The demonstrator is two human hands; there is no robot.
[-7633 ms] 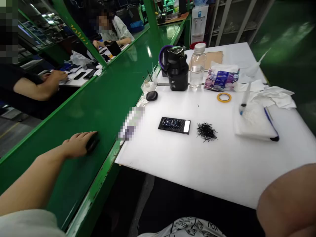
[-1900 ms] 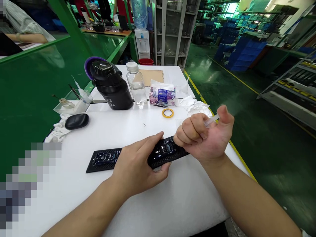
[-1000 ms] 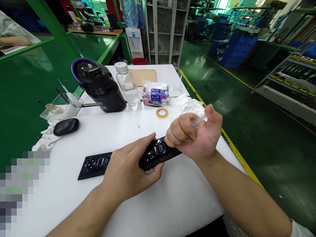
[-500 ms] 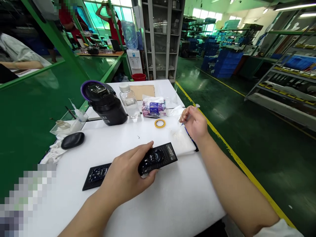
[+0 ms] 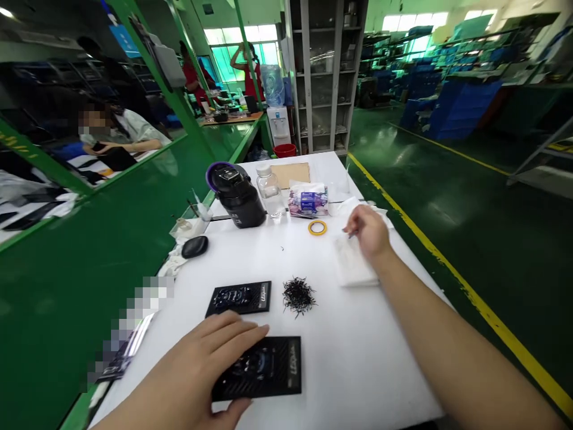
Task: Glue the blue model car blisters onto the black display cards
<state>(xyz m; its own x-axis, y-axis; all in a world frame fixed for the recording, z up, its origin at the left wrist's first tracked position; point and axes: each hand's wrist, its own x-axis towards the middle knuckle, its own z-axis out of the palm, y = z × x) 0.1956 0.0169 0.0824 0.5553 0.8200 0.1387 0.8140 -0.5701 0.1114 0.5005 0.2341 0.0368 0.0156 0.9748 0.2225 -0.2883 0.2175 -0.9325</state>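
Black panel (image 5: 274, 365) in L hand (image 5: 203, 361) lower vs b4, strand pile (image 5: 299, 296) showing.

Two black panels (image 5: 239, 297), one left hand (image 5: 210, 355), one right hand (image 5: 369, 233), one white pad (image 5: 356, 269), one heap of black strips (image 5: 299, 295), one tape roll (image 5: 311, 230), one bottle (image 5: 271, 194), one jug (image 5: 242, 203), one tissue pack (image 5: 308, 201), one bucket (image 5: 285, 151), one cooler (image 5: 278, 123)

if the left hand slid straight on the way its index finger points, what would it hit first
Most likely the loose heap of thin black strands ahead of the left hand, though depth is uncertain and it might brush the farther black rectangular panel first.
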